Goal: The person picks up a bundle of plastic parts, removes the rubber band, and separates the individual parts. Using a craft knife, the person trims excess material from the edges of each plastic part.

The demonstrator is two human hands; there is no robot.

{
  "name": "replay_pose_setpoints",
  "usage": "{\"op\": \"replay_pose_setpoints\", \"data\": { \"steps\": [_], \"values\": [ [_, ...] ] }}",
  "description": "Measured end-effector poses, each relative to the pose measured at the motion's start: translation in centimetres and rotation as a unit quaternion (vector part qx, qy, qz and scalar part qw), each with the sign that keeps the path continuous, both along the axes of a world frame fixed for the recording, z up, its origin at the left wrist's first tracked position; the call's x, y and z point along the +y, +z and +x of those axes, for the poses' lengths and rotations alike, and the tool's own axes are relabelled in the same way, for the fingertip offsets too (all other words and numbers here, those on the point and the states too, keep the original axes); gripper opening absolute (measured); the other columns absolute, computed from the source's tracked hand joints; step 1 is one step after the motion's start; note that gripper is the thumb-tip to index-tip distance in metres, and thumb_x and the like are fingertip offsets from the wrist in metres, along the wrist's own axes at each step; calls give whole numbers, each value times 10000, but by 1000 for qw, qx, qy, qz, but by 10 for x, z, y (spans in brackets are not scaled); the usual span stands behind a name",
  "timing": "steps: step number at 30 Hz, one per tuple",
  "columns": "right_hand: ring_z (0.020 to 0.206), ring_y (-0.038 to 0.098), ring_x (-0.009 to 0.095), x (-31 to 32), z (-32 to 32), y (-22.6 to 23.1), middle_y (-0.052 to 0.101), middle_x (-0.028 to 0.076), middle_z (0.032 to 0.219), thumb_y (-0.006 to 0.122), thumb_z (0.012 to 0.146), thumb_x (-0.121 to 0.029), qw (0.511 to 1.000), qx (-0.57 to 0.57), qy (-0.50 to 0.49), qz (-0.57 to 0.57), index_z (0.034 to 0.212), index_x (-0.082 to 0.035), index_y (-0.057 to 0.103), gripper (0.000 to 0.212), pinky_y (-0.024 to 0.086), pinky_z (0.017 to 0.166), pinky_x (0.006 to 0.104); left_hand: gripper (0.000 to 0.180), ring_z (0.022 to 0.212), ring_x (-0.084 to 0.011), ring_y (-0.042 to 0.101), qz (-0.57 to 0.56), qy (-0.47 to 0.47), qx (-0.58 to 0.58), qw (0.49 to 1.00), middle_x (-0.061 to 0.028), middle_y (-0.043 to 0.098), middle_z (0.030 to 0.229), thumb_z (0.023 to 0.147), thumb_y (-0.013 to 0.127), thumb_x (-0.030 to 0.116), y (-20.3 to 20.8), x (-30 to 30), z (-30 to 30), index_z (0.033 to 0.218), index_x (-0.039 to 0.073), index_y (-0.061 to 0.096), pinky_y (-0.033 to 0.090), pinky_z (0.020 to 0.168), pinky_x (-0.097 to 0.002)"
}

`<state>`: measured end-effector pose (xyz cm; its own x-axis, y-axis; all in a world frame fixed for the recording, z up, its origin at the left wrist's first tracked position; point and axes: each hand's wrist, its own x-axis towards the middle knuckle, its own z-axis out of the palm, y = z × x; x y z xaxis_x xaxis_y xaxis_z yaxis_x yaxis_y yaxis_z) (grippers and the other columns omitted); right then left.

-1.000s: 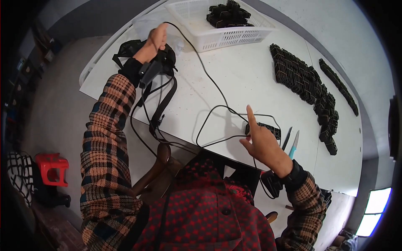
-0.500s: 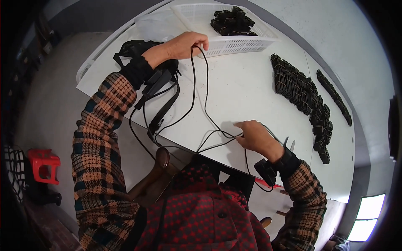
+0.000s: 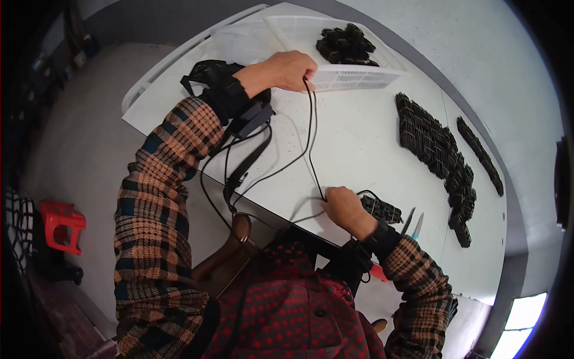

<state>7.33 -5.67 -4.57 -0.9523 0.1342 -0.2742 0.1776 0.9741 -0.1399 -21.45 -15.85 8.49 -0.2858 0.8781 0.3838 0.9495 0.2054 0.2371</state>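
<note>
At the near corner of the white basket, my left hand (image 3: 291, 70) is closed on a black cable (image 3: 311, 116), which hangs down from the fingers in two strands. My right hand (image 3: 348, 210), near the table's front edge, is curled over the lower part of the cable; its fingertips are partly hidden. Just right of that hand lies a small dark bundle (image 3: 382, 209) of short black pieces. Beyond my right wrist are scissors (image 3: 418, 226) with their blades apart. Other loops of cable run left to a black strap (image 3: 251, 163) by my left wrist.
A white plastic basket (image 3: 359, 78) at the back holds black bundles (image 3: 347, 45). More tied bundles (image 3: 427, 134) form a long row on the right, with a thin row (image 3: 480, 157) behind. A black bag (image 3: 206, 73) lies at left. A red stool (image 3: 63, 226) stands on the floor.
My right hand has shifted left and toward me, and its stretched finger has folded in. The small bundle beside it has come into sight. The left hand keeps hold of the cable; its strands are closer together.
</note>
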Motion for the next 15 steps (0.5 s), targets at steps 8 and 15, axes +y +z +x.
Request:
{"op": "replay_pose_setpoints", "data": {
  "steps": [8, 15],
  "values": [
    [469, 591, 228, 43, -11, 109, 613, 164, 648, 562, 855, -124, 985, 168, -32, -32, 869, -6, 620, 132, 479, 457, 355, 336, 588, -239, 496, 64, -25, -172, 983, -110, 528, 617, 838, 638, 333, 2, -13, -46, 728, 36, 526, 418, 568, -368],
    [429, 505, 77, 61, -56, 247, 593, 64, 645, 530, 935, -209, 874, 409, -159, -210, 926, 7, 593, 225, 404, 375, 228, 282, 566, -110, 425, 265, 134, -250, 922, -1, 399, 631, 915, 572, 241, -10, -29, -69, 796, 28, 432, 389, 525, -313]
  ]
}}
